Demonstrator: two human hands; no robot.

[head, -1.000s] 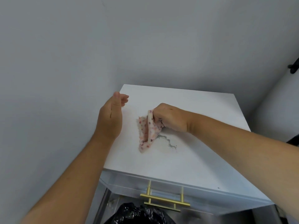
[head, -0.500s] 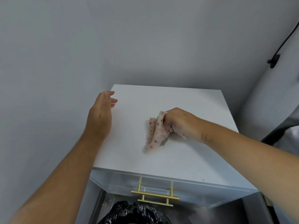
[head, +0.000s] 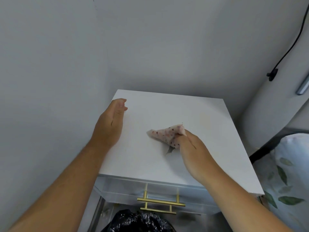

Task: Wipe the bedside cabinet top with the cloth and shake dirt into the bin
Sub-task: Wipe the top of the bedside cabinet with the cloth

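The white bedside cabinet top [head: 197, 113] fills the middle of the view. My right hand [head: 194, 151] grips a bunched pink spotted cloth [head: 165, 134] and presses it on the top, right of centre. A small grey smear of dirt [head: 169, 150] shows just under the cloth. My left hand [head: 109, 124] rests edge-on along the cabinet's left side, fingers together, holding nothing. The bin's black liner [head: 137, 221] shows below the front edge.
A grey wall stands close on the left and behind. The cabinet's drawer has a brass handle [head: 160, 202]. A leaf-patterned bedcover [head: 287, 181] and dark bed frame lie to the right. A black cable [head: 287, 52] hangs on the right wall.
My right hand has dragged the cloth rightward and nearer across the top, covering most of the grey smear. The left hand stays at the left edge. The camera view has shifted.
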